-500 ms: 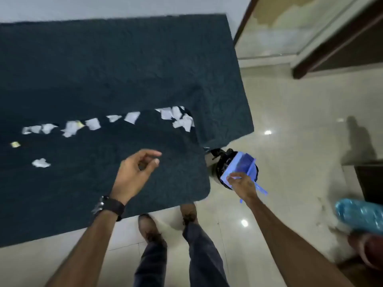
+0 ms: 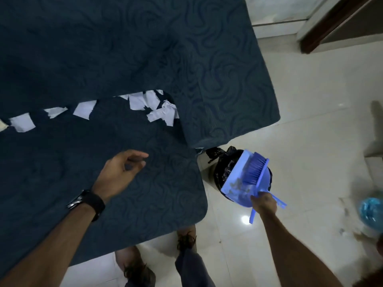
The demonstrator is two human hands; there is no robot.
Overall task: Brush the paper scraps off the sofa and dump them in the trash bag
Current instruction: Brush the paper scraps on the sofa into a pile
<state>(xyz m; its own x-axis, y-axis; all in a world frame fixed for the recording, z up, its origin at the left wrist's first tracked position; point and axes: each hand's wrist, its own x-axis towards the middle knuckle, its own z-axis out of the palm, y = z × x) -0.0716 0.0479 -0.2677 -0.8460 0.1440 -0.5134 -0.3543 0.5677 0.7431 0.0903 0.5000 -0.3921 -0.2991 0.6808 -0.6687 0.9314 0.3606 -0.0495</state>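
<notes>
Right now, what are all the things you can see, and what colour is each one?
Sofa: one, dark blue, left and centre.
Paper scraps: several, white, along the crease between seat and back.
Trash bag: one, black, on the floor by the sofa's corner.
Dustpan: one, light blue, over the bag.
Brush: one, blue, lying in the dustpan.
Floor: pale tiles, right side.
Blue blurry thing: one, right edge; cannot tell what.
Watch: one, black, left wrist.
Left hand: empty, over the seat.
Right hand: holding both handles.
Feet: two, bottom.
</notes>
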